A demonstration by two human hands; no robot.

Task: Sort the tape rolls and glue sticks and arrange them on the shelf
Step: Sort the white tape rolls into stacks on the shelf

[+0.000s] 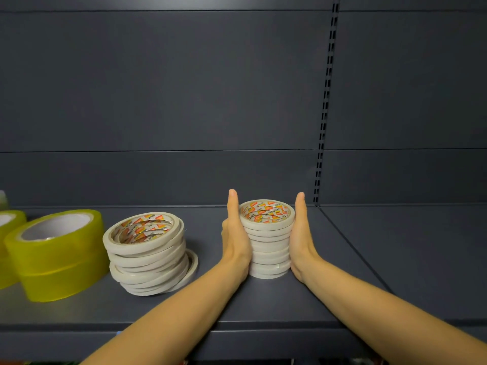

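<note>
Tape stack (266, 241) stands upright on the shelf (263, 306), right of centre and toward the back, squarely between the two hands. The left hand (235, 233) lies flat against its left side and the right hand (300, 233) flat against its right side. The palms face each other, and the fingers are straight and held together, with the fingertips reaching a little above the top roll. Neither hand curls round anything: both are fully stretched out and press the stack from the sides, their heels low beside the bottom rolls. Two bare forearms come in from the lower edge and converge on the stack.

The stack is made of many thin, narrow rings of off-white tape, matt and papery, piled into a fairly straight column. The inner core of the top roll is printed in orange, red and yellow with small lettering.

To the left, well apart from the left hand, a leaning stack (147, 254) of the same thin white rolls sits askew, its rings offset from one another. One roll at its lower right tilts against the pile. Farther left are yellow rolls (58, 254), much wider, glossy and translucent yellow-green with white cores, two piled one on the other. Another such pile is cut off by the left edge.

The shelf is dark grey, smooth and matt, as is the back panel (184, 88). A slotted upright (326, 101) rises behind, just right of the right hand.
</note>
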